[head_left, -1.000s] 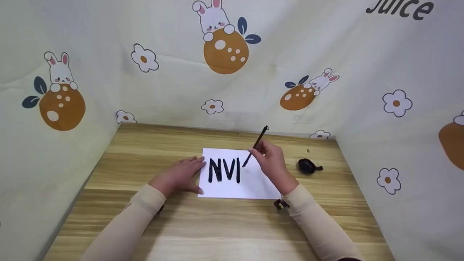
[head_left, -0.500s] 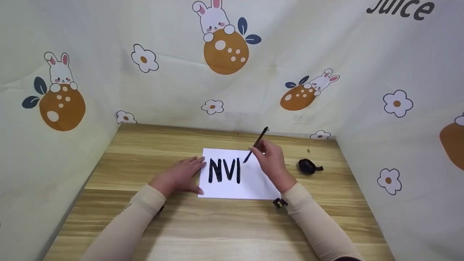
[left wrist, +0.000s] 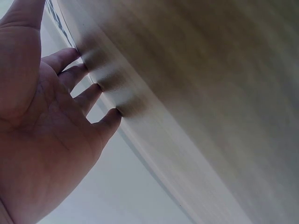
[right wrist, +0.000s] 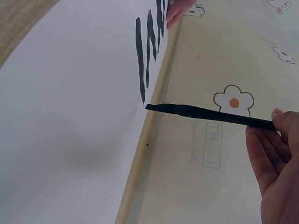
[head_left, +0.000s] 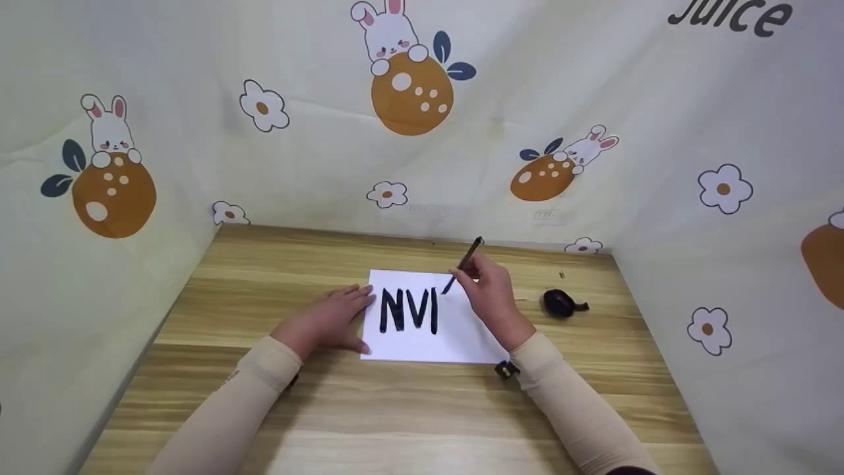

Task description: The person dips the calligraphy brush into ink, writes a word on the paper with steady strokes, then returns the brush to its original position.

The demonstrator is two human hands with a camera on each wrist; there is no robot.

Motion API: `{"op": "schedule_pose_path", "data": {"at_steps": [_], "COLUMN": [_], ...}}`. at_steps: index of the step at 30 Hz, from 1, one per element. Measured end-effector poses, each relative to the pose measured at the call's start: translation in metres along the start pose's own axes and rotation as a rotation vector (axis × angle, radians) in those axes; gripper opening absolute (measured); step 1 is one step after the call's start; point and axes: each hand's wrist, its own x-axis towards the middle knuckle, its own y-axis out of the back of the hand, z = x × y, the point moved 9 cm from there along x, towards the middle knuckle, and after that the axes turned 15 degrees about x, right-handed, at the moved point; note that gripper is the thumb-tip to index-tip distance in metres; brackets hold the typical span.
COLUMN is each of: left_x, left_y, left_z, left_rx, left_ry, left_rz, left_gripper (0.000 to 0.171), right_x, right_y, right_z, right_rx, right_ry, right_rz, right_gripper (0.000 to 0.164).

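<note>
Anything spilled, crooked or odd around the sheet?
No spill or damage stands out; the white sheet and its black letters look neat. Slightly odd: a stray dark fleck alone on the wooden table behind the black dish, too small to identify.

Plenty of room here along the near counter (head_left: 395,422) between the sleeves (head_left: 211,402), but the left hand (head_left: 326,320) bars the left edge of the paper (head_left: 455,346), a black handled dish (head_left: 559,303) blocking right of the right hand (head_left: 491,293)!

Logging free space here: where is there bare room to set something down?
Bare table lies in front of the paper, between the left sleeve and right sleeve, and farther back, between the left hand and back curtain. It is crowded around the right hand: paper and brush there, black dish to its right.
</note>
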Motion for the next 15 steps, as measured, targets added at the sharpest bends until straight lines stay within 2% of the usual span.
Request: {"op": "schedule_pose_path", "data": {"at_steps": [5, 15], "left_x": [-0.0001, -0.0003], "left_y": [0.0007, 0.0012], "left_z": [0.0004, 0.0006], "left_rx": [-0.002, 0.01], "left_ry": [0.002, 0.001], "left_rz": [0.001, 0.001], "left_gripper": [0.118, 0.117], "right_x": [-0.0005, -0.003], "right_y": [-0.0013, -0.0061], "right_z": [-0.0006, 0.0052], "right_rx": [-0.01, 0.01], "right_ry": [0.022, -0.016], "right_rz": [-0.001, -0.018], "right_gripper": [0.013, 0.012]}}
